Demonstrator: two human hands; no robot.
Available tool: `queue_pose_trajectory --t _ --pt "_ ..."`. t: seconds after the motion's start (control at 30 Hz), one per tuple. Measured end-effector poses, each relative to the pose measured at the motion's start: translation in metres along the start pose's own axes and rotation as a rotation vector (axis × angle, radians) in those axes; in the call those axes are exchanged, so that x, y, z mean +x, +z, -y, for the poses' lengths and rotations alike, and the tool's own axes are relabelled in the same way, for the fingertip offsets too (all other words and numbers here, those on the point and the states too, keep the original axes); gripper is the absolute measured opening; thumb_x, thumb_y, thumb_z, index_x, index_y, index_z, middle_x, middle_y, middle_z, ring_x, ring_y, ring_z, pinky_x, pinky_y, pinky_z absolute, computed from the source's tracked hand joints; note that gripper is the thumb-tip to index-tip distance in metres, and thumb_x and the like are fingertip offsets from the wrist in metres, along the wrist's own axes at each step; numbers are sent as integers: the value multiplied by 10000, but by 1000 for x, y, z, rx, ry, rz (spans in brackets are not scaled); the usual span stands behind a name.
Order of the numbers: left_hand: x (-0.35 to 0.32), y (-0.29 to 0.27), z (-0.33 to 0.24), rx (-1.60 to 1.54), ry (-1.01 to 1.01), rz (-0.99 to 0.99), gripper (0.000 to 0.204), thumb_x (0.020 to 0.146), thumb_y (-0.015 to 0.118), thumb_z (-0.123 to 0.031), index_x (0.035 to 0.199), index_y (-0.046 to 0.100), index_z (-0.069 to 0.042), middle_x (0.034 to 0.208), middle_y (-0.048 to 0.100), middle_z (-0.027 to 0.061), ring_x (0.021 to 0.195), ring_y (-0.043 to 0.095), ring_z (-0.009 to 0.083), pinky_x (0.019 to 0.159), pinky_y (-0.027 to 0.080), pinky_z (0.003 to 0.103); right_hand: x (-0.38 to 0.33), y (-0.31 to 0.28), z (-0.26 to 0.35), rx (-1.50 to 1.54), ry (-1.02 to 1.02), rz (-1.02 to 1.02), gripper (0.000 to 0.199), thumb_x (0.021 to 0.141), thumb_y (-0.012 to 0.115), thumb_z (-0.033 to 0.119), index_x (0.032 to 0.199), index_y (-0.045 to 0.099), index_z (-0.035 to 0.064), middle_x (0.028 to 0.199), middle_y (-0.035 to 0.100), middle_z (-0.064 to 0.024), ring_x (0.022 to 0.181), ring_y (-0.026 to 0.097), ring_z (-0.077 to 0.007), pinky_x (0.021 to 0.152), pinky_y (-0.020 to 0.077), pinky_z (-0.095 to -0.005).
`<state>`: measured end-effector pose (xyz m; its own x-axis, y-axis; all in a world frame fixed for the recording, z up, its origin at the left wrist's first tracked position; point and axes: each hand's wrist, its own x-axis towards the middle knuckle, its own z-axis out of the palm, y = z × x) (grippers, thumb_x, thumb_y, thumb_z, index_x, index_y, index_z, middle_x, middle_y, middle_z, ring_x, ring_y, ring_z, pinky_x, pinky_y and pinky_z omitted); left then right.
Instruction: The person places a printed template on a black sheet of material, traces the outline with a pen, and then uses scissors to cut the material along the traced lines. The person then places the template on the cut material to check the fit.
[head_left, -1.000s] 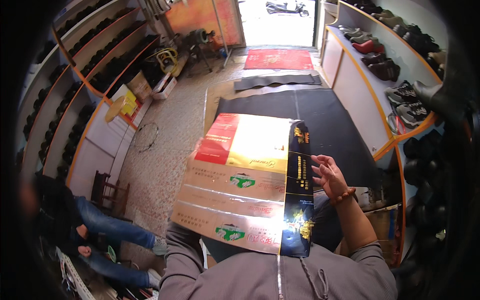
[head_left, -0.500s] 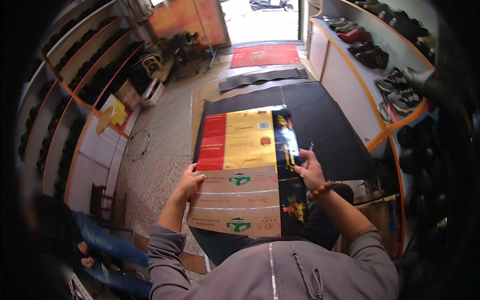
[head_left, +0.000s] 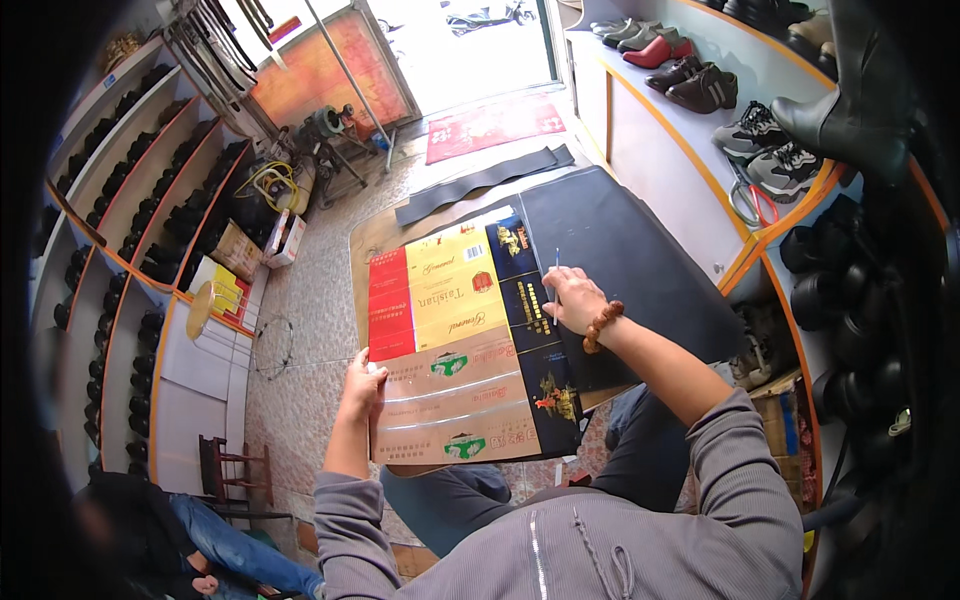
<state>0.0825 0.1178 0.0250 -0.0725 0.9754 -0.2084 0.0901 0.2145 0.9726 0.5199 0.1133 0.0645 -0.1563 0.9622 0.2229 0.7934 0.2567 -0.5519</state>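
A large printed cardboard sheet (head_left: 455, 385), with red, yellow, brown and dark blue panels, lies over the near left part of a black mat (head_left: 640, 270) on the work table. My left hand (head_left: 362, 385) grips the sheet's left edge, thumb on top and fingers underneath. Near the sheet's right edge, my right hand (head_left: 577, 300) is closed on a slim, pen-like tool (head_left: 557, 262) that points up and away. Its tip shows, but its exact kind cannot be made out. A beaded bracelet (head_left: 603, 326) circles my right wrist.
Dark strips (head_left: 480, 185) lie at the table's far end. Shoe shelves (head_left: 150, 170) stand on the left, and a cabinet (head_left: 665, 165) bearing shoes on the right. A seated person in jeans (head_left: 235, 545) is at lower left. Beyond the table lies a red doormat (head_left: 497, 127).
The sheet has come to lie flatter on the table. My right hand has let go of its right edge and rests over the dark panel and mat, still holding the slim tool.
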Motion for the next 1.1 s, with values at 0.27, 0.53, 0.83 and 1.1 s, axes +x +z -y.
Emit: queue_pose_trajectory --t 0.27,0.53,0.83,1.1 --pt "-9 0 -9 -86 -39 108 649 814 478 201 1422 301 54 1306 537 162 1129 578 210 932 482 300 60 26 -19 -63 -5 112 493 802 715 253 1223 533 73 1338 487 -140 1323 371 -306 1083 330 -434" --pt "-20 5 -10 -59 -55 41 664 837 474 185 1446 233 75 1360 482 187 1166 551 227 959 465 314 99 44 -23 -21 38 164 548 825 696 328 1276 507 81 1432 393 -185 1389 275 -327 1150 199 -433" --pt "-17 5 -15 -15 -102 47 674 845 472 179 1457 213 65 1365 478 181 1147 564 221 939 480 305 113 50 -25 -59 65 197 556 853 654 353 1298 468 77 1463 355 -188 1407 237 -341 1161 150 -468" --pt "-20 11 -18 -68 -87 24 647 851 469 179 1449 257 53 1349 498 158 1129 575 213 935 482 298 112 54 -28 -94 45 187 562 860 642 356 1306 453 71 1472 338 -199 1411 230 -345 1165 145 -464"
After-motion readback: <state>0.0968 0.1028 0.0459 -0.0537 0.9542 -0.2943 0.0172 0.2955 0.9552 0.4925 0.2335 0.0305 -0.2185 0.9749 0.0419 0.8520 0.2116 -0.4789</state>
